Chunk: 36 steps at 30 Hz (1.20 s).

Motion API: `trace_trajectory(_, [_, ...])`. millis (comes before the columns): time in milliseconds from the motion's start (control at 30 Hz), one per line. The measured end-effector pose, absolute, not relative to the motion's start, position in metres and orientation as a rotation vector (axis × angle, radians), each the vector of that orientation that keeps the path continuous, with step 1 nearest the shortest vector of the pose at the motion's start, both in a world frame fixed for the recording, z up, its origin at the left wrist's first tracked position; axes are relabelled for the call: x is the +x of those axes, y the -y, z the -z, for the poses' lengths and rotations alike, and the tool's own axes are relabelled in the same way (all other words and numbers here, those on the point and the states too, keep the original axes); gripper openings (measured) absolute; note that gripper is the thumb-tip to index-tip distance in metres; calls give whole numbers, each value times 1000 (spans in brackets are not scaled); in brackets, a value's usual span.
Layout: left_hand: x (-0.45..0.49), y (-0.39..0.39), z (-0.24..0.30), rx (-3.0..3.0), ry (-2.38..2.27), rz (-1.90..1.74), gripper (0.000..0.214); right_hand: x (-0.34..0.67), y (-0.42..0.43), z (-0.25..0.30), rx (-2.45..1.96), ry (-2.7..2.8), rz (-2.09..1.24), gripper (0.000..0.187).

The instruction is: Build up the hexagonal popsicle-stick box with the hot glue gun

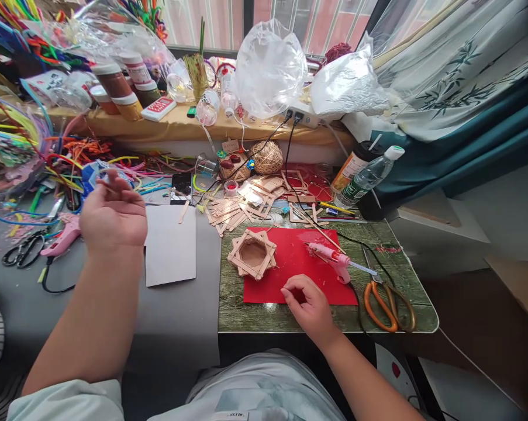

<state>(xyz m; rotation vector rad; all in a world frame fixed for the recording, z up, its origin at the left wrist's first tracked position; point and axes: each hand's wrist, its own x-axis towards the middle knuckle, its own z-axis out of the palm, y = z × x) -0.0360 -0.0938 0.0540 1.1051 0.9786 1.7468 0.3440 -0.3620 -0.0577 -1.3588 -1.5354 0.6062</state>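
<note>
My left hand (113, 213) is raised over the grey left part of the table, palm up. Its fingers look loosely apart, slightly blurred, with nothing seen in them. Behind it lies a blue and white packet (97, 174). My right hand (310, 305) rests at the near edge of a red sheet (290, 263), fingers curled and thumb against the index finger, nothing visible between them. To its upper left stands a star-shaped bowl of stacked craft sticks (252, 254). A pink glue gun (331, 257) with a glue stick lies on the sheet's right side.
Orange-handled scissors (389, 304) lie at the right. Loose craft sticks (235, 210) and a twine ball (267, 156) are at the back, near a water bottle (369, 176). A white board (171, 248), another pink glue gun (64, 237) and black scissors (26, 248) lie left.
</note>
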Motion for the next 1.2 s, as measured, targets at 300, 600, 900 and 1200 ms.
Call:
trace_trajectory(300, [1, 184, -83, 1137, -975, -2115, 7, 344, 360, 52, -1353, 1514, -638, 13])
trace_trajectory(600, [70, 296, 3, 1944, -659, -683, 11, 287, 379, 24, -1141, 1184, -1496, 38])
trace_trajectory(900, [56, 268, -13, 2394, -607, -815, 40, 277, 357, -12, -1320, 1395, -1603, 45])
trace_trajectory(1200, [45, 215, -40, 2466, -489, -535, 10, 279, 350, -16, -1347, 1394, -1621, 34])
